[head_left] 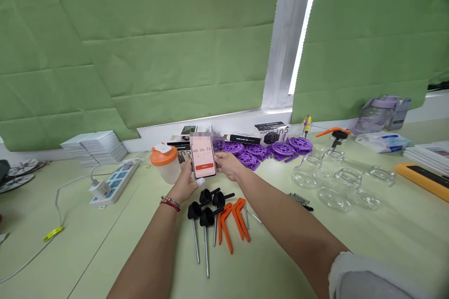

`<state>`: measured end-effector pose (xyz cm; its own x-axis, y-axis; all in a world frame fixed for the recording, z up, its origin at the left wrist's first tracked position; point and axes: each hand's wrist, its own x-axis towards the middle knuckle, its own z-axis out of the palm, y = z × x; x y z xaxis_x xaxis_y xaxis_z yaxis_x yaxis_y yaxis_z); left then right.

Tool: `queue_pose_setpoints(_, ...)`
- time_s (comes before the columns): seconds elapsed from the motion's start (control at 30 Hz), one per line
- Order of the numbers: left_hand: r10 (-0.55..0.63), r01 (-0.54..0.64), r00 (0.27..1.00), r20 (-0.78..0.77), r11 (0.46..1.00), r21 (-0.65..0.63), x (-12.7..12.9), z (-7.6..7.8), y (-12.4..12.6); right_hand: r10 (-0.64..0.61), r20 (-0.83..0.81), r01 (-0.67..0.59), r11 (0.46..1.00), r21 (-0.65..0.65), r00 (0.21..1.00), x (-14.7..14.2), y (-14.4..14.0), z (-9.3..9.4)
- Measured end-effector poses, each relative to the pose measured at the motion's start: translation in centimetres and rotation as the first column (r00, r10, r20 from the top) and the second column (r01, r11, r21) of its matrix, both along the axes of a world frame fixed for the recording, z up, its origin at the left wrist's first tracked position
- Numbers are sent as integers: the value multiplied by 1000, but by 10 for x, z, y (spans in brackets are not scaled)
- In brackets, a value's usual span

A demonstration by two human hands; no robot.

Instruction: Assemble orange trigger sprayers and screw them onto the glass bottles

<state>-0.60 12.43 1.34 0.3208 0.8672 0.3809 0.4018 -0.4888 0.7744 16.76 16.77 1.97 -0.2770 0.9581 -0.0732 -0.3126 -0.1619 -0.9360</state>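
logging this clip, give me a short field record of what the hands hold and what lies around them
left hand: left hand grips the upright smartphone with a timer on its screen by its left edge
right hand: right hand holds the smartphone's right edge
below hands: black-knobbed metal rods; orange plastic levers
left of phone: clear plastic cup with orange lid
behind: purple plastic discs
right: clear glass jars
surface: pale green table
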Motion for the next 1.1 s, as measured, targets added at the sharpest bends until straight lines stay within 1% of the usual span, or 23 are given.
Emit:
queue_pose_setpoints(0.07, 21, -21, 999, -29, 1000, 22, 0, 0, 0, -2, -6, 2, 1000, 6, 1000, 0, 0, -1)
queue_pose_setpoints(0.27, 9, -7, 999, -35, 998, 60, -2, -6, 4, -3, -15, 3, 1000, 30, 1000, -4, 2, -4)
queue_pose_setpoints(0.43, 41, -36, 995, -90, 998, 60, -7, -11, 7, 5, -11, -4, 999, 41, 1000, -6, 3, -7)
queue_pose_setpoints(0.5, 85, -78, 987, -137, 995, 58, -10, -14, 7, 9, -14, -9, 999, 50, 1000, -9, 4, -9)
queue_pose_setpoints(0.6, 188, -182, 964, -188, 982, 49, -14, -19, 9, 9, -25, -8, 998, 70, 1000, -17, 6, -12)
queue_pose_setpoints(0.7, 270, -262, 943, -193, 963, 65, -18, -24, 10, 7, -32, -5, 996, 89, 999, -31, 11, -20)
queue_pose_setpoints(0.8, 327, -317, 924, -200, 945, 78, -22, -26, 11, 5, -28, -3, 996, 92, 1000, -44, 19, -30)
queue_pose_setpoints(0.9, 369, -359, 889, -271, 929, 88, -24, -25, 11, 16, -13, -15, 997, 75, 1000, -51, 29, -40)
queue_pose_setpoints(1.0, 421, -416, 819, -390, 904, 102, -24, -23, 11, 22, 3, -22, 999, 43, 1000, -53, 36, -44)
queue_pose_setpoints(1.1, 465, -458, 759, -456, 879, 135, -24, -23, 11, 21, 18, -21, 1000, 1, 1000, -53, 39, -45)
